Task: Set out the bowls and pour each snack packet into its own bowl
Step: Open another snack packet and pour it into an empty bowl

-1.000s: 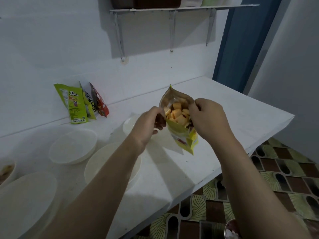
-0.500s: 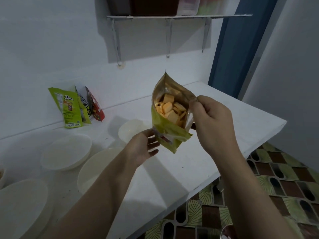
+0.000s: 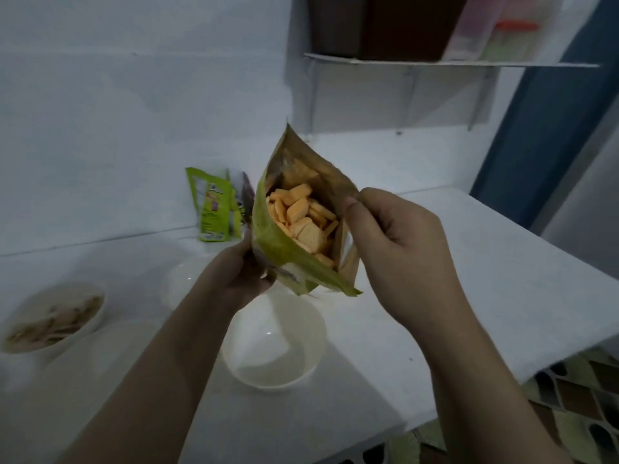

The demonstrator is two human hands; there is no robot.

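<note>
Bowls were out on the white counter [image 3: 502, 262]: one at far left [image 3: 53, 321] already held snacks, the nearest bowl [image 3: 273, 346] was empty, and unopened packets [image 3: 214, 204] leaned on the wall. Just above that empty bowl, the torn-open yellow-green packet [image 3: 294, 226], full of orange square crackers [image 3: 299, 217], was upright and crumpled. The left hand [image 3: 243, 274] gripped its lower side; the right hand [image 3: 393, 252] pinched its rim.

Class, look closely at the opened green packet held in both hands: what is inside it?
The green packet holds pale orange square crackers, piled loosely below its shiny lining. How deep the pile goes is hidden by the packet's front wall.
</note>
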